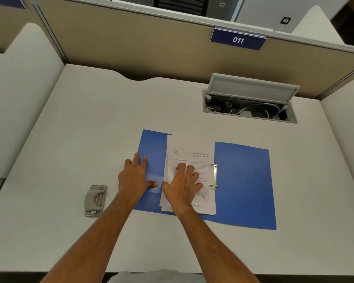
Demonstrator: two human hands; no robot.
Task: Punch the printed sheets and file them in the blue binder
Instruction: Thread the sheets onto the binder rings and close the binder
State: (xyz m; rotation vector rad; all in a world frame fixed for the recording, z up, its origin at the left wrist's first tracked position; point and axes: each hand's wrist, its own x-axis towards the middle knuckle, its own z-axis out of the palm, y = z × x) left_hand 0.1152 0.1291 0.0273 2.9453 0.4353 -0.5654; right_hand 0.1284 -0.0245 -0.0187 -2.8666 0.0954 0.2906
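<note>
The blue binder point(243, 180) lies open and flat on the white desk point(90, 129). A small stack of printed sheets point(192, 148) rests on its left half, with the right edge against the two metal rings point(214, 175). My left hand point(134, 178) lies flat on the binder's left cover, fingers spread. My right hand point(182, 184) presses down on the sheets with fingers apart and hides their lower middle. I cannot tell whether the rings pass through the paper. A grey hole punch point(95, 200) sits on the desk to the left of the binder.
An open cable hatch point(249, 107) with its lid raised and wires inside is sunk into the desk at the back right. A beige partition point(151, 48) with a blue "011" sign point(237, 39) stands behind. White side panels flank the desk.
</note>
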